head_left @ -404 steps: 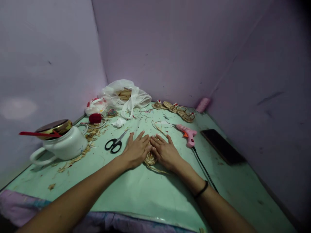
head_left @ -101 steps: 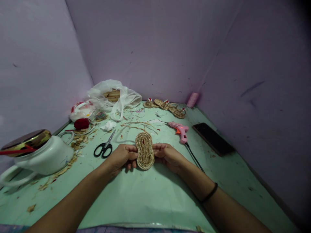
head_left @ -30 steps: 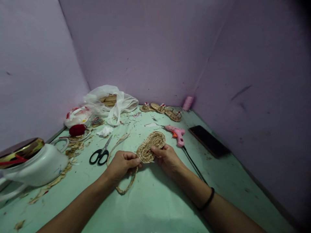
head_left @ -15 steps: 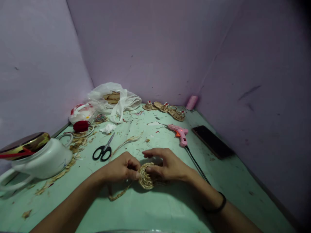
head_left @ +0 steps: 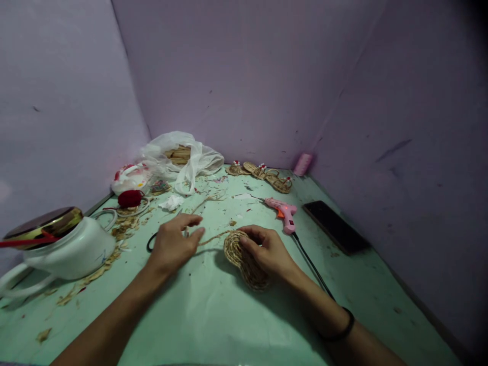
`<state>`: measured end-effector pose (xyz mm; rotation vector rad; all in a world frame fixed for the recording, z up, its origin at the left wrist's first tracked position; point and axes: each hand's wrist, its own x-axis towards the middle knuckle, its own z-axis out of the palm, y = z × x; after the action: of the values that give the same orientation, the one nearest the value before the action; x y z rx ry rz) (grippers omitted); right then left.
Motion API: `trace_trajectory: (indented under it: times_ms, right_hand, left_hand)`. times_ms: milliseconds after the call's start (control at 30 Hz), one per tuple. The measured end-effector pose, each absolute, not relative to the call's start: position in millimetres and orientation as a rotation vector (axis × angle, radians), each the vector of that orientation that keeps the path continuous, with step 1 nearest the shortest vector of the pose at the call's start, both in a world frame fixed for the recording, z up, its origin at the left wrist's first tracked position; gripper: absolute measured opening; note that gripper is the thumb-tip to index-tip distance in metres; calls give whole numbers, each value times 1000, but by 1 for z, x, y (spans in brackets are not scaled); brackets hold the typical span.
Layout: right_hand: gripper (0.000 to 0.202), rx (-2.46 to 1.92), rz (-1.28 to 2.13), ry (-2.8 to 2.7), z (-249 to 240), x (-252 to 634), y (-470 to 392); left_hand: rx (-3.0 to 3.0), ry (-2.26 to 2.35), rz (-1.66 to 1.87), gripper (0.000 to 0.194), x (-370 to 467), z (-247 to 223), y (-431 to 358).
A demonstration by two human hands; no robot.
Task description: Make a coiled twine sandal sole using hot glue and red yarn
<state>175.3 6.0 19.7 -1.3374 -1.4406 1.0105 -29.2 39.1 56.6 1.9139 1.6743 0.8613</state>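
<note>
My right hand (head_left: 269,249) is closed on a small coiled sole of braided straw (head_left: 253,277), thumb on top and fingers behind its edge. The sole is tilted up, narrow at its waist and rounded at both ends. From its upper edge a braided straw cord (head_left: 215,238) runs left to my left hand (head_left: 173,244). The left thumb and forefinger tips are apart, while the cord passes under the thumb into the curled hand. Beyond that hand lies the cord's frayed tail (head_left: 208,198). Scissors (head_left: 151,243) are mostly hidden behind the left hand.
A pink glue gun (head_left: 282,211) lies right of centre, its black cable passing my right wrist. Farther right is a phone (head_left: 335,226). Small straw sandals (head_left: 263,173), a pink spool (head_left: 303,164) and a plastic bag (head_left: 206,160) stand behind. A white pitcher (head_left: 84,249) is at left.
My left hand has moved left and up from the sole, drawing the cord out straighter. The sole has turned and lifted in my right hand, showing its full length.
</note>
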Motion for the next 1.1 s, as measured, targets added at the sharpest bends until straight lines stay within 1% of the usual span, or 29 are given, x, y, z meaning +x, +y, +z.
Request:
trace_trajectory:
  times_ms: [33, 100, 133, 200, 233, 400, 500, 567, 667, 767, 900, 1000, 1100]
  right_hand:
    - [20, -1356, 993, -1411, 20, 176, 6]
    - [20, -1393, 958, -1361, 22, 178, 8]
    - [20, -1411, 940, -1334, 23, 179, 8]
    - [20, -1438, 903, -1280, 25, 181, 9]
    - [20, -1446, 886, -1256, 27, 182, 10]
    - [14, -1467, 871, -1180, 29, 185, 12]
    - [12, -1475, 910, -1167, 27, 185, 13]
    - [13, -1474, 946, -1163, 25, 185, 15]
    - [18, -1452, 1009, -1163, 20, 184, 16]
    - [22, -1439, 1039, -1165, 16, 183, 17]
    - [23, -1432, 986, -1166, 16, 182, 16]
    - [28, -1400, 957, -1178, 21, 185, 15]
    - [28, -1367, 939, -1191, 26, 190, 16]
  left_hand:
    - [2002, 1851, 736, 27, -36, 59, 43]
    - [2099, 2118, 273, 27, -51, 62, 51]
    - [2120, 2163, 47, 27, -57, 62, 54]
    - [2135, 2160, -152, 24, -68, 59, 59]
    - [2143, 2148, -173, 24, -71, 57, 61]
    - [2154, 2166, -140, 34, -72, 48, 60]
    - [2126, 2196, -70, 33, -72, 47, 63]
    - [2078, 2212, 12, 33, -74, 48, 66]
    - [1975, 2155, 201, 40, -76, 52, 69]
    - [1789, 1924, 449, 43, -75, 58, 66]
    - [1368, 1416, 770, 49, -69, 65, 53]
    - [1335, 1170, 788, 49, -65, 65, 43]
    - [1476, 940, 631, 48, -60, 61, 35]
